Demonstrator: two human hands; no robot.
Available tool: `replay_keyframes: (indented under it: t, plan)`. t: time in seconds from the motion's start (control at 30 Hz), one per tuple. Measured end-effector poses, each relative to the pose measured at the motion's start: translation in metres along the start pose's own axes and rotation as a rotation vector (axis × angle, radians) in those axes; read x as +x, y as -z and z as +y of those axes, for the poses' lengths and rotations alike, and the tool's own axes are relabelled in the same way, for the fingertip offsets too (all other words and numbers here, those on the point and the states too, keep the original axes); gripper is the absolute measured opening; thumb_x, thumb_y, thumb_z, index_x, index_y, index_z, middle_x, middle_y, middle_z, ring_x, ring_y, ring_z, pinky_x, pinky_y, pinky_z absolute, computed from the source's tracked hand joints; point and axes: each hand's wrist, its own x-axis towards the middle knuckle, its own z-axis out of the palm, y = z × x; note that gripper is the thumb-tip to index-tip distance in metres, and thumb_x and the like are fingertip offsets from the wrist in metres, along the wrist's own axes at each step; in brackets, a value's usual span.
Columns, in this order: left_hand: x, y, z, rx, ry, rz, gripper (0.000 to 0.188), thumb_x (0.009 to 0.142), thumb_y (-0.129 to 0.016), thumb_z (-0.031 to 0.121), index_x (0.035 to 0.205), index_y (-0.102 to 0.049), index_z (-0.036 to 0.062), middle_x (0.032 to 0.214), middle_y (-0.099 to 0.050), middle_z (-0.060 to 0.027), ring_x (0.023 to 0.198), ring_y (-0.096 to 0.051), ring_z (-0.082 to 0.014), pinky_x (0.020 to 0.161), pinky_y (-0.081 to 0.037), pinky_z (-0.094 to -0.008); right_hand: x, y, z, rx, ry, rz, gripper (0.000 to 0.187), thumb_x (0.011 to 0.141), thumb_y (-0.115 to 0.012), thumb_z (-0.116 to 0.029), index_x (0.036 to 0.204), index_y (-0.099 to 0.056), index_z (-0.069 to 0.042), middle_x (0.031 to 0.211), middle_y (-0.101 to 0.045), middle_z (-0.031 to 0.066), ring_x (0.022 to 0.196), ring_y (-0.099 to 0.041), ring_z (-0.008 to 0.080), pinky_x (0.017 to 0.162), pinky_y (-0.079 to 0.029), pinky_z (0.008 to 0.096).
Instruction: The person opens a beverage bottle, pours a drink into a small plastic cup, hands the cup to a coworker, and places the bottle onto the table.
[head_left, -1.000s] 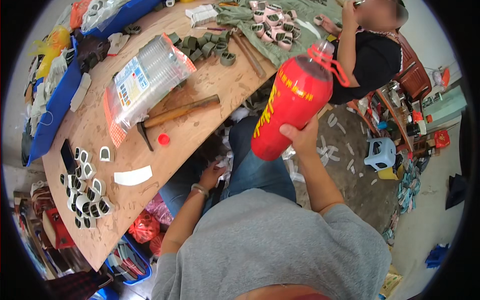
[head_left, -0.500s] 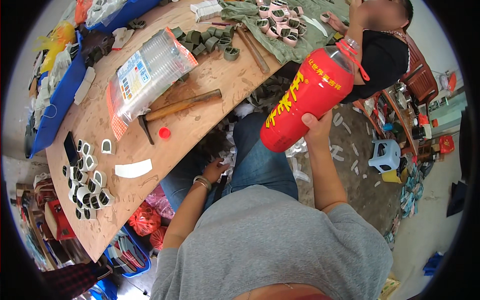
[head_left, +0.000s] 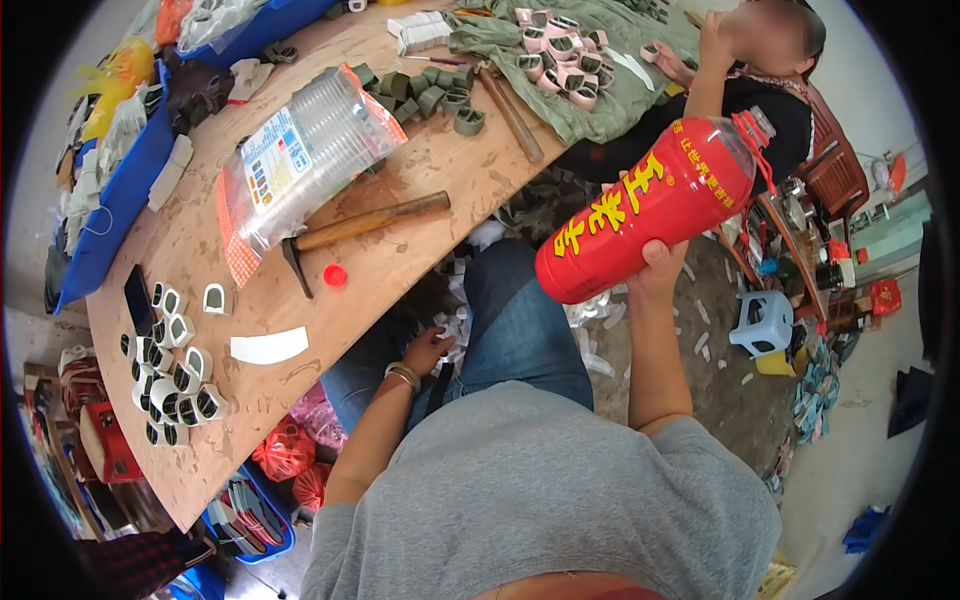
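Observation:
A large red drink bottle (head_left: 640, 215) with yellow lettering is gripped in my right hand (head_left: 658, 268), held tilted with its neck up to the right. Its mouth looks uncapped, and a red strap hangs at the neck. My left hand (head_left: 428, 350) rests on my thigh beside white scraps (head_left: 458, 325), its fingers loosely stretched and partly hidden. On the table (head_left: 400, 265) lie a red bottle cap (head_left: 335, 275), a wooden-handled hammer (head_left: 370, 220) and a bag of clear plastic cups (head_left: 305, 160).
White looped pieces (head_left: 170, 385), a phone (head_left: 139, 300) and a white strip (head_left: 270, 346) lie at the table's left. Green loops (head_left: 430, 95), a wooden stick (head_left: 512, 115) and pink loops (head_left: 568, 60) sit farther back. Another person (head_left: 760, 100) sits at the far right.
The bottle has tipped further towards level and shifted slightly right, my right hand moving with it. My left hand stays on my thigh. The view has shifted a little.

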Motion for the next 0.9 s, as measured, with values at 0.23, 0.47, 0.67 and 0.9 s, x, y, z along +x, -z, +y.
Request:
replay_keyframes:
  t: [0.23,0.47,0.67,0.9]
  plan:
    - [-0.001,0.004,0.007,-0.018,0.031,-0.023,0.062,0.092,-0.069,0.040,0.138,-0.053,0.0018,0.104,-0.069,-0.0126,0.090,-0.068,-0.0191,0.076,-0.053,-0.0316,-0.006,0.008,0.012,0.017,-0.016,0.038,0.100,0.069,-0.089,-0.041,0.142,-0.036,0.003,0.128,-0.057,0.0211,0.112,-0.063,0.0364,0.095,-0.054,0.0466]
    - [-0.002,0.005,0.010,0.007,0.026,-0.029,0.064,0.092,-0.069,0.042,0.139,-0.052,0.0018,0.106,-0.070,-0.0136,0.090,-0.069,-0.0198,0.076,-0.053,-0.0319,-0.006,0.006,0.006,0.038,-0.052,0.038,0.095,0.067,-0.091,-0.036,0.139,-0.041,0.000,0.127,-0.059,0.0145,0.112,-0.063,0.0277,0.096,-0.053,0.0418]
    - [0.001,0.004,0.008,-0.012,0.037,-0.059,0.065,0.091,-0.069,0.042,0.139,-0.051,0.0021,0.107,-0.069,-0.0123,0.091,-0.068,-0.0193,0.075,-0.052,-0.0312,-0.010,0.022,0.011,0.017,-0.022,0.117,0.094,0.066,-0.092,-0.033,0.138,-0.042,-0.002,0.128,-0.059,0.0112,0.115,-0.061,0.0247,0.099,-0.050,0.0394]
    - [0.003,0.000,0.011,-0.056,0.030,-0.061,0.062,0.092,-0.069,0.040,0.137,-0.052,0.0022,0.104,-0.069,-0.0111,0.088,-0.068,-0.0193,0.075,-0.052,-0.0313,-0.007,0.027,0.010,-0.007,-0.035,0.119,0.092,0.066,-0.092,-0.033,0.138,-0.043,-0.001,0.127,-0.060,0.0111,0.115,-0.061,0.0233,0.099,-0.049,0.0379]
